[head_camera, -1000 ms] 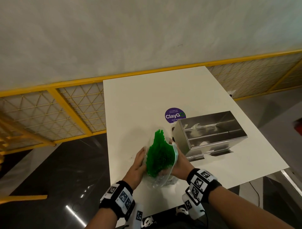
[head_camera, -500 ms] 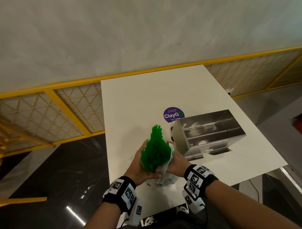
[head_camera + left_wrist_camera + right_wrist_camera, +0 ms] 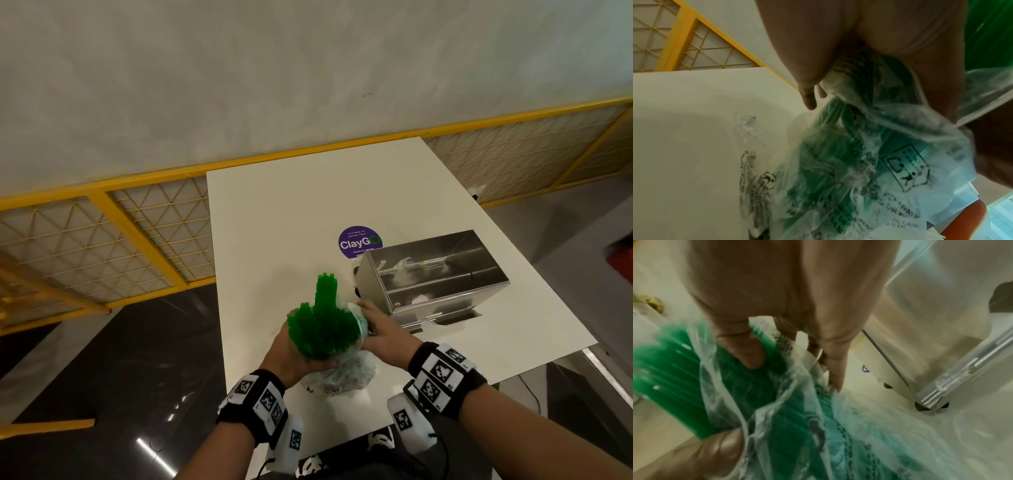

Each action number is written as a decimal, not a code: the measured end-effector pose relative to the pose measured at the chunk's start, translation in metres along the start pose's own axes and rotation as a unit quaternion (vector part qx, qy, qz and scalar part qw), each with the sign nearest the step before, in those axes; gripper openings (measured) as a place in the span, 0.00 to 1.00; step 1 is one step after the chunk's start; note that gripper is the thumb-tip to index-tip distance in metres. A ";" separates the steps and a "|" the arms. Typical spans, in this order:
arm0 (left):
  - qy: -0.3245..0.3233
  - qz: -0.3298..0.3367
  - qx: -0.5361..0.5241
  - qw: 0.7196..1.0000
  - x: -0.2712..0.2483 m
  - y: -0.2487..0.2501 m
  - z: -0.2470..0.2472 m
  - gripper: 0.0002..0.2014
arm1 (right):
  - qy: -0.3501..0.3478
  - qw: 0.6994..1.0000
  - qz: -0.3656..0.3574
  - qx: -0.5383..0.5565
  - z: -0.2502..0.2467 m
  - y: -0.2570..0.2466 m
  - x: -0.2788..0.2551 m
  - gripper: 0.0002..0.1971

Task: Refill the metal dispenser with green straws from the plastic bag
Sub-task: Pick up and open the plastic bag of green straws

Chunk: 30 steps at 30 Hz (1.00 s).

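Pushed further down since a moment earlier, the plastic bag (image 3: 339, 377) is now bunched low around a bundle of green straws (image 3: 320, 325), which stands exposed above it. The bundle is gripped around its base by the left hand (image 3: 291, 356), while the bag's edge is pinched by the right hand (image 3: 383, 329). Just beside them, the metal dispenser (image 3: 435, 277) is seen on the white table (image 3: 308, 212), near a purple sticker (image 3: 358, 241).

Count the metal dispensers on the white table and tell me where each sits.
1. The metal dispenser sits on the white table, right of the green straws, just beyond the right hand, partly covering the purple sticker. None other shows.
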<state>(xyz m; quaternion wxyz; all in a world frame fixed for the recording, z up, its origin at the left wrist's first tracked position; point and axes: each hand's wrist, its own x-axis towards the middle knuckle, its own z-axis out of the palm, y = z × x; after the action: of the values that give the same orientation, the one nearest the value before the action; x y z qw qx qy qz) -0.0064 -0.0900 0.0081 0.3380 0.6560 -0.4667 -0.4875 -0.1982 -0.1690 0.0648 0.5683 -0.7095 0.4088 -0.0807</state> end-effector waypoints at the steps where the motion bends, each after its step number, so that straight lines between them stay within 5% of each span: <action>1: 0.001 -0.001 -0.004 1.000 0.002 -0.002 0.001 0.52 | 0.018 1.000 -0.005 0.025 -0.002 -0.001 0.000 0.18; 8: 0.001 0.023 -0.051 0.998 0.004 0.000 0.001 0.64 | 0.119 0.980 -0.019 0.156 -0.001 0.005 -0.004 0.14; 13: -0.014 0.024 -0.019 0.999 0.002 0.005 0.001 0.35 | 0.127 0.981 0.000 0.144 0.005 0.013 -0.002 0.15; 18: 0.016 0.019 -0.016 1.000 0.003 -0.007 0.006 0.40 | -0.015 0.999 -0.022 -0.041 0.009 0.013 0.002 0.46; 20: 0.019 0.001 -0.009 1.000 0.003 -0.013 0.010 0.44 | -0.031 0.997 -0.008 -0.073 0.013 0.024 0.001 0.59; 24: -0.019 -0.028 0.022 0.999 0.002 -0.021 0.014 0.35 | -0.037 0.997 -0.005 -0.060 0.024 0.029 -0.001 0.72; 28: -0.041 -0.065 0.056 0.996 0.005 -0.020 0.014 0.44 | -0.004 0.998 -0.014 -0.055 0.032 0.017 0.000 0.55; 30: -0.071 -0.103 0.080 0.989 0.003 -0.019 0.015 0.39 | 0.010 0.998 -0.017 -0.054 0.034 0.009 -0.001 0.48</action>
<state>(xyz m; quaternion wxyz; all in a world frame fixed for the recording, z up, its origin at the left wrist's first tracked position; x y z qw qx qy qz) -0.0153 -0.0860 -0.0139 0.1986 0.6887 -0.4571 -0.5266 -0.1835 -0.1430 0.0460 0.5234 -0.7456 0.4056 -0.0751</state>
